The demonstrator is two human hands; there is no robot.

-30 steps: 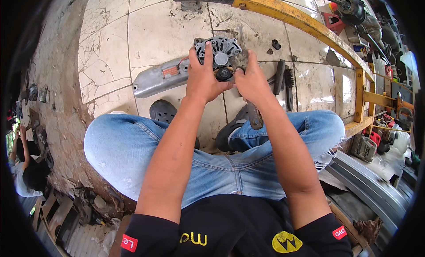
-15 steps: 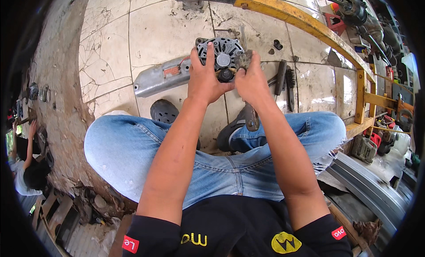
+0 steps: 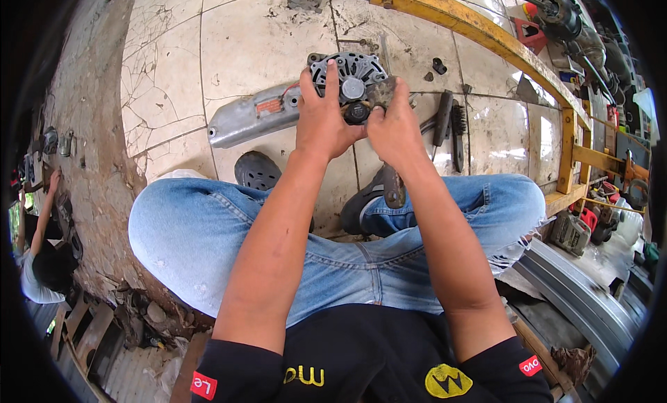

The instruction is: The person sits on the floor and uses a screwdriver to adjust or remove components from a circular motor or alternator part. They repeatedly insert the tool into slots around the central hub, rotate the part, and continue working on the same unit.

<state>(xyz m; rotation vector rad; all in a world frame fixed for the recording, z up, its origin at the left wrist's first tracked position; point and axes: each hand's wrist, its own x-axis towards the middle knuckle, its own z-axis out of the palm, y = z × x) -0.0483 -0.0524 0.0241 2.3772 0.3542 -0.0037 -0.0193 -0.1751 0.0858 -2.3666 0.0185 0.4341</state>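
A silver alternator (image 3: 353, 89) with a vented round face sits on the tiled floor between my hands. My left hand (image 3: 321, 121) grips its left side, fingers over the rim and thumb reaching toward the right hand. Closed in my right hand (image 3: 394, 128) is a worn metal tool (image 3: 394, 189), with a blocky head against the alternator's right side and a holed handle end hanging below the palm. A black round part (image 3: 356, 112) shows at the alternator's near side. Left of it lies a long grey metal cover (image 3: 243, 118) with a reddish label.
To the right lie a dark-handled tool (image 3: 442, 118) and a wire brush (image 3: 458, 135). A small black part (image 3: 439, 66) is farther off. A yellow metal frame (image 3: 472, 38) spans the far right. Another person (image 3: 52, 264) works at far left.
My hands keep nearly the same hold. The alternator and tool have shifted very slightly in view. At far left, the other person's arm has moved.
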